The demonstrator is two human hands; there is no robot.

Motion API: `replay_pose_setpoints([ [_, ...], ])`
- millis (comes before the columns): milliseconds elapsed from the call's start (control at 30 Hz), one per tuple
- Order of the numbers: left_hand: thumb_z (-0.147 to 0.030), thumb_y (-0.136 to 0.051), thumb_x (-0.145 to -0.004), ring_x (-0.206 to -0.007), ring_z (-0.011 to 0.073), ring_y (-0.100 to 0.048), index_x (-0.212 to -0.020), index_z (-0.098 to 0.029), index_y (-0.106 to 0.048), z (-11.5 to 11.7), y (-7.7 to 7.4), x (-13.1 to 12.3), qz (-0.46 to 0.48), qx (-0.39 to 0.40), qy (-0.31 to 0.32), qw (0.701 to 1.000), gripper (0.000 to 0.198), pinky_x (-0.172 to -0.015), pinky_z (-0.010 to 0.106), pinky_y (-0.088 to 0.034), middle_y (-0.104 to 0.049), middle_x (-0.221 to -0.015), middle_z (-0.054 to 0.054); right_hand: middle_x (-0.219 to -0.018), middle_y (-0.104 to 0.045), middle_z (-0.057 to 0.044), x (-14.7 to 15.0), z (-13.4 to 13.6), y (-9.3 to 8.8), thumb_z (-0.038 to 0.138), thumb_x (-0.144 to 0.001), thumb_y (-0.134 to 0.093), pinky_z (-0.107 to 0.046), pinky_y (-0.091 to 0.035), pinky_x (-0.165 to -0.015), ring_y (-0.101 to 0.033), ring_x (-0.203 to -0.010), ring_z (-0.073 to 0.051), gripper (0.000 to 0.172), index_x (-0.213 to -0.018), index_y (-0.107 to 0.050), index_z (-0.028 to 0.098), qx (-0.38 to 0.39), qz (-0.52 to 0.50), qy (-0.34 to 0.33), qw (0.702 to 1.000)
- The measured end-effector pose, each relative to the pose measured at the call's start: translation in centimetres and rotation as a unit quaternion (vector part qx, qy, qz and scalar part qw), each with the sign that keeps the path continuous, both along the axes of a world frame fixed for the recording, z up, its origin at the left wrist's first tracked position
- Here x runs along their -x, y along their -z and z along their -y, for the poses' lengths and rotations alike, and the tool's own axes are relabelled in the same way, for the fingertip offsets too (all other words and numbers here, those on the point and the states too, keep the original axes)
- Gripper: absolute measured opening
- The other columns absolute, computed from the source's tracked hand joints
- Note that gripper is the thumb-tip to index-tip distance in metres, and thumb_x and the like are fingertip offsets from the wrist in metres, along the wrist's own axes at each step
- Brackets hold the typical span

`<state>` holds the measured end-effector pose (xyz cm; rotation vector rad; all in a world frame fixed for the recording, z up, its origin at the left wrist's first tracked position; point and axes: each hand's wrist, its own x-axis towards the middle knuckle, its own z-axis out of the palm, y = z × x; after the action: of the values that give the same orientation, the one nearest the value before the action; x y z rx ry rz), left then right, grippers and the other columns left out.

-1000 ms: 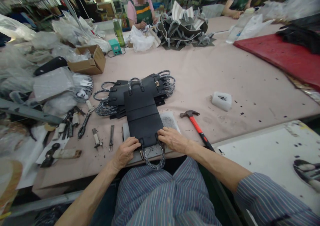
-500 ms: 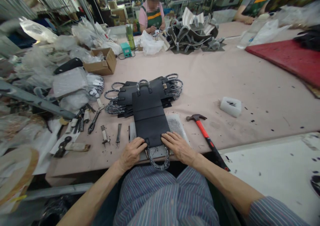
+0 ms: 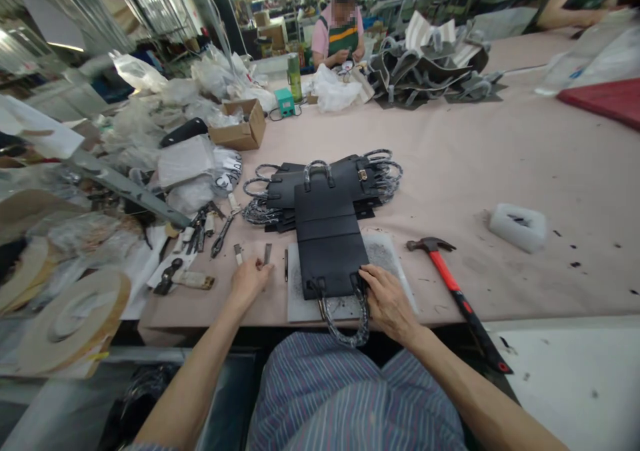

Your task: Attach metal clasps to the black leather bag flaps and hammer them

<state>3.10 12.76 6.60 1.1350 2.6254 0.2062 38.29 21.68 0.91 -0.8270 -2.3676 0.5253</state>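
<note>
A black leather bag panel [image 3: 333, 254] lies fold-marked across a pale speckled board [image 3: 390, 258]. Its near end carries a plastic-wrapped loop handle [image 3: 345, 328], which hangs over the table edge. My right hand [image 3: 390, 304] has its fingers closed at the panel's near right corner, beside the handle's end. To the left of the board, my left hand [image 3: 249, 281] has its fingers curled around a slim metal punch [image 3: 268, 252], whose lower part they hide. Another small tool [image 3: 238, 254] shows just past that hand.
More black panels with wrapped handles [image 3: 280, 191] are stacked behind. A red-handled claw hammer [image 3: 450, 281] lies right, with a white block [image 3: 519, 227] beyond. Left are hand tools [image 3: 200, 228], a tape roll [image 3: 75, 318] and a cardboard box [image 3: 240, 128]. A co-worker [image 3: 337, 34] sits opposite.
My left hand has left the panel's near left corner and moved left to the metal punch. My right hand stays at the right corner. The view has turned left.
</note>
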Motion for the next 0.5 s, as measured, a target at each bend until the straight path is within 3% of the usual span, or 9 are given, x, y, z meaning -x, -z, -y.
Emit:
replay_pose_setpoints([
  [167, -0.042, -0.074, -0.071, -0.082, 0.0354, -0.072, -0.060, -0.019, -0.061, -3.5, 0.8, 2.2, 0.013, 0.132, 0.040, 0.990, 0.029, -0.066, 0.036, -0.051, -0.071, -0.070, 0.016, -0.140, -0.055, -0.013, 0.0, 0.2, -0.6, 0.006, -0.089, -0.040, -0.054, -0.045, -0.110, -0.048, -0.131, -0.028, 0.051, -0.138, -0.052, 0.018, 0.015, 0.010, 0.003, 1.000],
  [267, -0.029, -0.076, -0.063, -0.063, 0.0309, -0.069, -0.049, -0.020, -0.054, -4.1, 1.0, 3.0, 0.086, 0.132, 0.007, 0.988, 0.028, -0.058, 0.034, -0.050, -0.059, -0.048, 0.008, -0.140, -0.055, -0.013, 0.1, 0.2, -0.7, 0.006, -0.090, -0.040, -0.053, -0.044, -0.110, -0.049, -0.131, -0.028, 0.051, -0.138, -0.053, 0.019, 0.017, 0.017, 0.013, 1.000],
  [333, -0.028, -0.076, -0.063, -0.054, 0.0257, -0.066, -0.052, -0.019, -0.054, -3.5, 0.9, 3.3, 0.163, 0.082, -0.026, 0.983, 0.026, -0.053, 0.031, -0.050, -0.055, -0.044, 0.004, -0.140, -0.056, -0.013, 0.1, 0.2, -0.7, 0.007, -0.089, -0.041, -0.053, -0.044, -0.110, -0.049, -0.131, -0.028, 0.051, -0.137, -0.054, 0.019, 0.018, 0.017, 0.016, 1.000],
  [400, -0.034, -0.075, -0.065, -0.053, 0.0213, -0.065, -0.063, -0.017, -0.058, -2.5, 0.5, 2.8, 0.254, -0.015, -0.055, 0.966, 0.025, -0.053, 0.029, -0.052, -0.061, -0.053, 0.002, -0.139, -0.056, -0.013, 0.2, 0.2, -0.9, 0.007, -0.089, -0.042, -0.053, -0.044, -0.109, -0.049, -0.130, -0.028, 0.051, -0.137, -0.054, 0.019, 0.023, 0.013, 0.017, 1.000],
  [500, -0.043, -0.077, -0.067, -0.067, 0.0198, -0.071, -0.086, -0.015, -0.063, -1.1, -0.3, 0.0, 0.379, -0.199, -0.071, 0.901, 0.037, -0.064, 0.031, -0.060, -0.074, -0.077, 0.005, -0.138, -0.057, -0.012, 0.3, 0.2, -1.2, 0.007, -0.089, -0.041, -0.054, -0.043, -0.109, -0.050, -0.130, -0.029, 0.051, -0.136, -0.055, 0.021, 0.041, 0.012, 0.017, 0.999],
])
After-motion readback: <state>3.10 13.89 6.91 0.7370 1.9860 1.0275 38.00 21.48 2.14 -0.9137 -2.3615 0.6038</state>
